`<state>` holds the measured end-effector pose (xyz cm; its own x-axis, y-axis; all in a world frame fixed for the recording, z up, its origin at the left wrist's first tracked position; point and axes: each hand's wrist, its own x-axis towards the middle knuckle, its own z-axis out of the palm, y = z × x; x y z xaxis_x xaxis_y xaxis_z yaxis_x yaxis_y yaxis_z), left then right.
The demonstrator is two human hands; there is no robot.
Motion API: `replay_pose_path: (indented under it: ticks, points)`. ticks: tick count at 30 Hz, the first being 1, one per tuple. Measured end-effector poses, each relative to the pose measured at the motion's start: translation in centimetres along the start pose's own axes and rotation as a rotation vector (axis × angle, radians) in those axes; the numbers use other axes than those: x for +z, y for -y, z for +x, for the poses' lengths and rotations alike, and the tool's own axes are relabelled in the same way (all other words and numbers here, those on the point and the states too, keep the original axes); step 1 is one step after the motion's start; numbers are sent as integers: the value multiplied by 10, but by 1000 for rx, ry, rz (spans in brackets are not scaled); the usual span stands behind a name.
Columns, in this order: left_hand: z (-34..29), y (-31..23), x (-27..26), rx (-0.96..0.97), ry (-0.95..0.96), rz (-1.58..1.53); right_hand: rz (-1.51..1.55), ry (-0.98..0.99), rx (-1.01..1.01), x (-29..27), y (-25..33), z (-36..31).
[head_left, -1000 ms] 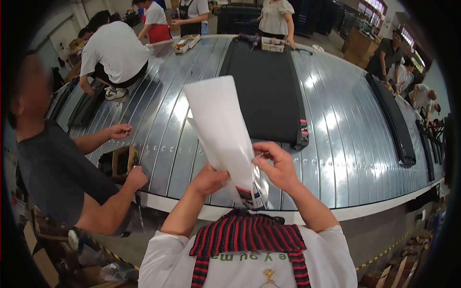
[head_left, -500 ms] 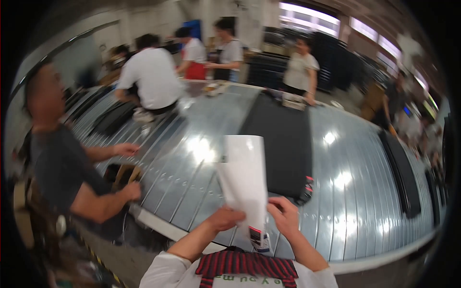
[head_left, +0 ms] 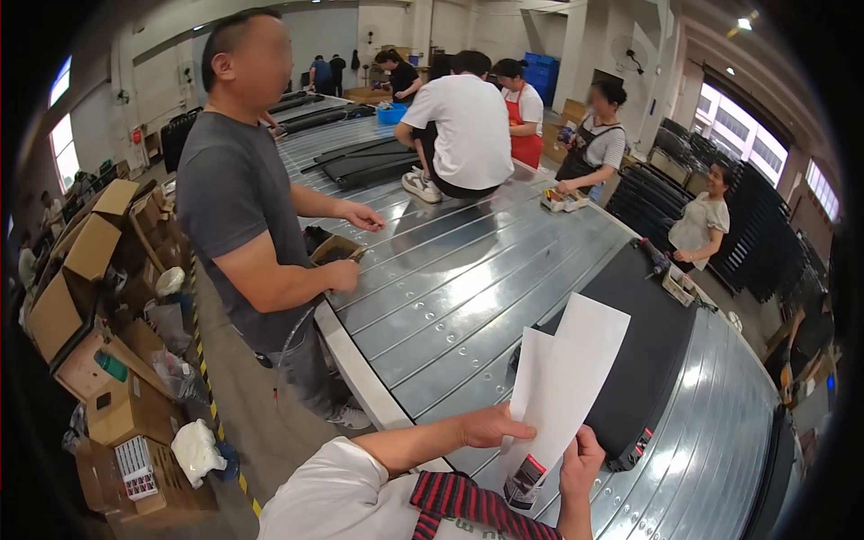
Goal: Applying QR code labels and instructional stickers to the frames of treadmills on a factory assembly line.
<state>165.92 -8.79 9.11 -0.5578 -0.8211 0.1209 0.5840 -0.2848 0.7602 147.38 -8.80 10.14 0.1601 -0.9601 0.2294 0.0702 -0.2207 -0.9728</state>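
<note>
White shirt [head_left: 328, 495], red-and-black striped apron [head_left: 481, 506]

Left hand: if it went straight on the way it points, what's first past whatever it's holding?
Past the white sheets in its grip, probably the right hand; depth is unclear from this one view.

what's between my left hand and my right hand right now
In the head view, the white sheet spans the gap between your left hand and right hand.

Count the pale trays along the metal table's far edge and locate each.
2: one tray before the worker in the dark apron, the other beside the worker in the pale blouse, near the black panel. More may be hidden.
</note>
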Motion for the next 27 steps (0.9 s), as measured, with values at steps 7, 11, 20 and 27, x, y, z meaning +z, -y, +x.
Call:
replay_pose_path:
  ticks: [7,11,20,27]
  points:
    - [0,-2,-4,-36,-56,15,-13,-60,-9,-1,-6,-2]
    - [0,-4,-2,-88,-36,62,58,-75,1,1,-8,-3]
    - [2,5,1,-61,-81,57,56,-141,49,-2,-15,-7]
    - [-3,2,-9,-166,25,137,170,-121,190,3,-7,-8]
